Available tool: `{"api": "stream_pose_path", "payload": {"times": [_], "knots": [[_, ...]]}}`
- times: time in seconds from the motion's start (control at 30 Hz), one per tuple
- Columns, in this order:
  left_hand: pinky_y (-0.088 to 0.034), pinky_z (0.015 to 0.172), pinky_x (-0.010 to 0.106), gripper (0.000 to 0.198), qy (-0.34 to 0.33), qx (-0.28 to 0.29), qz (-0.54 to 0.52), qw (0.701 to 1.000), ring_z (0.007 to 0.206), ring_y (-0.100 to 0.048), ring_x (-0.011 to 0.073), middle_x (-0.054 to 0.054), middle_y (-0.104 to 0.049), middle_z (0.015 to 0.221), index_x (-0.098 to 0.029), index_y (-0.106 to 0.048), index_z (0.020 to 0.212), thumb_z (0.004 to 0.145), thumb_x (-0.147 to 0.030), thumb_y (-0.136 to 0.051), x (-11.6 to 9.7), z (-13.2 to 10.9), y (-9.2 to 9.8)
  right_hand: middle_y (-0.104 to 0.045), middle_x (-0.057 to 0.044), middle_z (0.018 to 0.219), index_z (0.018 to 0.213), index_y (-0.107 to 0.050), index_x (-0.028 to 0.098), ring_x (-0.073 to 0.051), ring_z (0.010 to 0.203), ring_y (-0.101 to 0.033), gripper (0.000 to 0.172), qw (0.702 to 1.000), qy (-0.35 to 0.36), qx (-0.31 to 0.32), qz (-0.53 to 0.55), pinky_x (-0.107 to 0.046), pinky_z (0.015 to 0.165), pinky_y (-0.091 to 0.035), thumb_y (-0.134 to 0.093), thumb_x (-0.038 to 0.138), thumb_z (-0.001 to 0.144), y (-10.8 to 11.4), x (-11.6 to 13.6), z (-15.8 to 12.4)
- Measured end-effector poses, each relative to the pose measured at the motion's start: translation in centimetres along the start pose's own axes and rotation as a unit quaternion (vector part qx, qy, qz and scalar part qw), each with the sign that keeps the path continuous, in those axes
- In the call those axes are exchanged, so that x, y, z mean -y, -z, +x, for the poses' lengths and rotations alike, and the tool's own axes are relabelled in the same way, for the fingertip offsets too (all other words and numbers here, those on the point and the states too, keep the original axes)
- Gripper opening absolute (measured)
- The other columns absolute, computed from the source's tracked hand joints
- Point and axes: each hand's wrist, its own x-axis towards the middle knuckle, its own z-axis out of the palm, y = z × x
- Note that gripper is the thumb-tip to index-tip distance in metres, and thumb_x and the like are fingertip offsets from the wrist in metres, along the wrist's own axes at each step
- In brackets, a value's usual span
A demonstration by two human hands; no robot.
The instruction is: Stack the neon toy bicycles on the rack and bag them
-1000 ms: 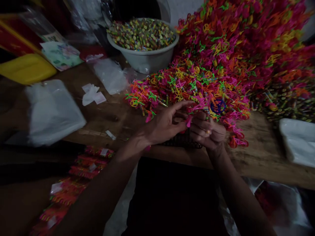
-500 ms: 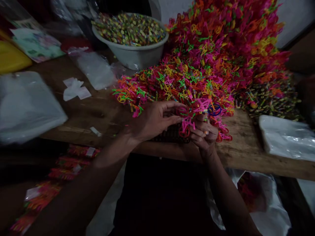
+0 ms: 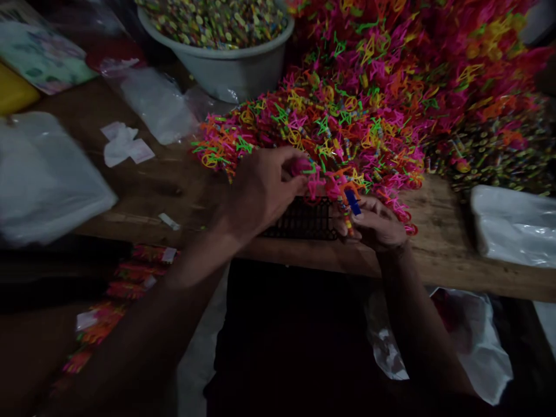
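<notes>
My left hand point(image 3: 262, 184) is closed in a pinch round a pink plastic toy piece point(image 3: 299, 167), beside the heap's front edge. To its right, my right hand point(image 3: 384, 227) is closed round a small bunch of plastic toys point(image 3: 336, 184), pink and orange, with a thin candy-coloured tube point(image 3: 347, 220) pointing down. A dark blue piece point(image 3: 353, 201) stands out at its fingertips. Under and between the hands lies a black lattice basket point(image 3: 306, 220). Behind them spreads a large heap of bright plastic toys point(image 3: 321, 119) with frames and wheel-like rings.
A grey tub point(image 3: 234, 72) full of small colourful tubes stands behind at the left. Clear plastic bags point(image 3: 47, 179) and crumpled paper point(image 3: 124, 145) lie on the wooden table point(image 3: 143, 202). More bags point(image 3: 515, 226) are at the right. Packed toy strips point(image 3: 125, 289) hang below left.
My left hand has drawn away to the left from my right hand. The blue ring in my right hand has turned and now shows as a narrow piece. The view has shifted downward.
</notes>
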Motion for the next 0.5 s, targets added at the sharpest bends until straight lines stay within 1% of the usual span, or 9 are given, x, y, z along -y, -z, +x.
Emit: {"api": "stream_pose_path", "payload": {"times": [0.03,0.1,0.17,0.2,0.27,0.33,0.4,0.43,0.5], "knots": [[-0.058,0.082,0.03,0.024,0.023,-0.016,-0.032,0.999,0.081,-0.073,0.0164,0.002,-0.08,0.098,-0.017,-0.079,0.108,0.084,-0.013,-0.08,0.5,0.3,0.3,-0.068,-0.001,0.079,0.093,-0.071,0.018,-0.005,0.051,-0.041,0.033,0.999,0.0,-0.01,-0.03,-0.021,0.049,-0.035,-0.077,0.049,0.088,-0.3,-0.2,-0.1],[-0.056,0.069,0.025,0.025,0.087,-0.048,-0.118,0.988,0.062,-0.064,0.0087,0.0,-0.077,0.089,-0.013,-0.076,0.111,0.086,-0.012,-0.079,1.7,0.5,1.4,-0.068,0.0,0.081,0.094,-0.072,0.02,-0.009,0.06,-0.051,0.028,0.991,0.016,-0.056,-0.117,-0.023,0.057,-0.043,-0.078,0.046,0.088,-1.2,-1.3,-0.1],[-0.048,0.054,0.018,0.023,0.147,-0.072,-0.223,0.961,0.049,-0.052,0.0028,-0.003,-0.071,0.077,-0.009,-0.073,0.111,0.089,-0.01,-0.076,3.0,0.0,2.9,-0.069,0.001,0.082,0.095,-0.073,0.021,-0.012,0.071,-0.059,0.019,0.965,0.058,-0.122,-0.223,-0.025,0.067,-0.049,-0.078,0.039,0.089,-2.4,-3.4,0.0],[-0.043,0.048,0.015,0.018,0.163,-0.081,-0.274,0.944,0.047,-0.048,0.0019,-0.004,-0.067,0.071,-0.008,-0.072,0.107,0.09,-0.008,-0.074,3.6,-0.6,3.7,-0.07,0.001,0.084,0.095,-0.073,0.022,-0.013,0.076,-0.062,0.015,0.946,0.084,-0.154,-0.273,-0.027,0.071,-0.05,-0.076,0.036,0.09,-3.1,-4.5,0.1],[-0.036,0.04,0.014,0.007,0.162,-0.105,-0.36,0.913,0.046,-0.047,0.0034,-0.005,-0.062,0.064,-0.011,-0.07,0.092,0.088,-0.006,-0.072,4.6,-2.2,5.3,-0.073,-0.001,0.089,0.095,-0.073,0.022,-0.016,0.081,-0.066,0.008,0.897,0.141,-0.213,-0.36,-0.029,0.075,-0.053,-0.073,0.03,0.092,-4.3,-6.9,0.6],[-0.035,0.033,0.016,0.011,0.136,-0.141,-0.408,0.892,0.047,-0.051,0.0069,-0.004,-0.06,0.061,-0.016,-0.067,0.082,0.081,-0.009,-0.076,5.3,-4.4,6.7,-0.074,-0.004,0.092,0.098,-0.073,0.022,-0.018,0.084,-0.068,0.007,0.836,0.183,-0.261,-0.445,-0.032,0.078,-0.055,-0.069,0.026,0.095,-5.3,-8.7,1.1],[-0.033,0.028,0.017,0.017,0.11,-0.175,-0.424,0.881,0.047,-0.054,0.0092,-0.004,-0.062,0.062,-0.018,-0.068,0.081,0.073,-0.014,-0.082,5.9,-7.0,7.8,-0.073,-0.006,0.091,0.1,-0.072,0.021,-0.02,0.083,-0.068,0.009,0.782,0.202,-0.286,-0.516,-0.033,0.078,-0.055,-0.065,0.025,0.097,-5.7,-9.8,1.5],[-0.032,0.026,0.018,0.018,0.11,-0.186,-0.423,0.88,0.045,-0.053,0.0088,-0.004,-0.063,0.063,-0.019,-0.069,0.081,0.071,-0.015,-0.083,6.1,-8.4,8.1,-0.072,-0.006,0.089,0.1,-0.071,0.02,-0.019,0.08,-0.067,0.01,0.765,0.201,-0.292,-0.537,-0.033,0.075,-0.054,-0.063,0.026,0.098,-5.7,-10.1,1.7],[-0.032,0.026,0.018,0.017,0.141,-0.188,-0.41,0.881,0.045,-0.055,0.0089,-0.003,-0.067,0.067,-0.019,-0.071,0.078,0.069,-0.017,-0.085,6.8,-11.0,8.5,-0.069,-0.003,0.083,0.095,-0.067,0.021,-0.017,0.071,-0.063,0.011,0.76,0.187,-0.309,-0.541,-0.031,0.066,-0.051,-0.063,0.031,0.098,-5.6,-10.4,1.8]]}}
